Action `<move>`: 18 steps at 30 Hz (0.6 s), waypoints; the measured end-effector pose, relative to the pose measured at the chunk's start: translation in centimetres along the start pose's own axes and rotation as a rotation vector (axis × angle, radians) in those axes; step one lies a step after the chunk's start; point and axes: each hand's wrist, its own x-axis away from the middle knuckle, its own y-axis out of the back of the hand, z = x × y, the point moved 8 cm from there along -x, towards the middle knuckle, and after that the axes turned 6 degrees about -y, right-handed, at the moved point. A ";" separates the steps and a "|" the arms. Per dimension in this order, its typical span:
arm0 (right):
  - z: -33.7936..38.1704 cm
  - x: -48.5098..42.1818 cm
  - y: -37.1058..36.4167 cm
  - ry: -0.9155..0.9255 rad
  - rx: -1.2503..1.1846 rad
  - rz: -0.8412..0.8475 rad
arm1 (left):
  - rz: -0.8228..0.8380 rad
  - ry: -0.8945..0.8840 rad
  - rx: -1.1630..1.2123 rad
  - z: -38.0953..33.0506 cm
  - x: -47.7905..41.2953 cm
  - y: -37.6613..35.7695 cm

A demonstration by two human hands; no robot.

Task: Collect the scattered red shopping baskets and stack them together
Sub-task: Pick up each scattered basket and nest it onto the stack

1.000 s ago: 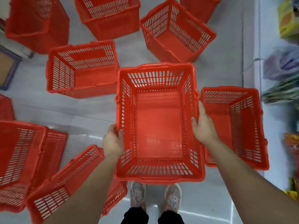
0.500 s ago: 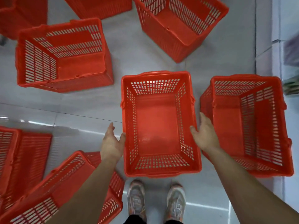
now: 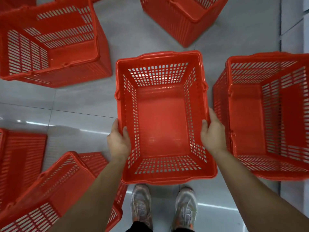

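An empty red shopping basket [image 3: 161, 55] sits upright straight ahead of me, just beyond my shoes. My left hand [image 3: 117, 142] grips its left rim and my right hand [image 3: 213, 133] grips its right rim, each with the thumb hooked inside. Whether the basket rests on the floor or is slightly lifted I cannot tell. A second upright basket [image 3: 247, 118] stands close on its right. Further baskets stand at the upper left [image 3: 70, 52] and top right [image 3: 182, 25]. One tipped basket [image 3: 55, 186] lies at the lower left under my left forearm.
The floor is grey glossy tile [image 3: 80, 114]. Another red basket [image 3: 21, 156] lies at the left edge. My shoes [image 3: 163, 203] are right behind the held basket. A pale raised strip [image 3: 294, 22] runs along the right side.
The basket I carried a second ago went down in front of my feet and my hands opened beside it. Now both hands have closed on its side rims. The view has moved closer.
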 end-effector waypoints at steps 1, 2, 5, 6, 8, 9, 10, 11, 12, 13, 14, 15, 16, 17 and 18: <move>0.6 0.3 0.8 0.000 -0.007 -0.003 | -0.002 -0.009 0.003 -0.7 0.2 0.8; 1.3 0.6 1.8 -0.006 -0.010 -0.007 | -0.003 -0.014 0.005 -1.6 0.5 1.9; 4.8 1.5 6.3 -0.062 -0.006 -0.014 | -0.011 -0.026 0.019 -5.8 1.2 6.7; 6.2 1.8 8.3 -0.084 -0.005 -0.008 | -0.011 -0.035 0.021 -7.6 1.4 8.6; 9.3 2.5 12.8 -0.111 -0.026 -0.005 | -0.002 -0.045 0.042 -11.5 2.0 12.3; 10.9 2.9 15.3 -0.120 -0.045 -0.011 | 0.007 -0.050 0.062 -13.5 2.5 14.1; 12.2 3.3 18.0 -0.128 -0.062 -0.028 | 0.011 -0.058 0.082 -15.6 3.0 15.7; 13.4 3.8 20.6 -0.131 -0.073 -0.050 | 0.005 -0.072 0.098 -17.6 3.5 17.1; 14.4 4.4 23.1 -0.141 -0.080 -0.071 | -0.007 -0.091 0.105 -19.7 4.1 18.4; 15.1 4.9 25.5 -0.152 -0.085 -0.096 | -0.017 -0.116 0.110 -21.7 4.8 19.5; 15.5 5.5 27.8 -0.160 -0.090 -0.123 | -0.017 -0.144 0.116 -23.8 5.3 20.2; 15.6 6.1 29.9 -0.170 -0.093 -0.146 | -0.003 -0.168 0.123 -25.6 6.0 20.5; 15.5 6.6 31.9 -0.187 -0.092 -0.164 | 0.023 -0.185 0.134 -27.3 6.7 20.4; 14.9 7.1 33.7 -0.208 -0.087 -0.181 | 0.053 -0.201 0.157 -28.9 7.4 19.9; 14.1 7.5 35.4 -0.230 -0.083 -0.197 | 0.081 -0.216 0.181 -30.4 8.2 19.2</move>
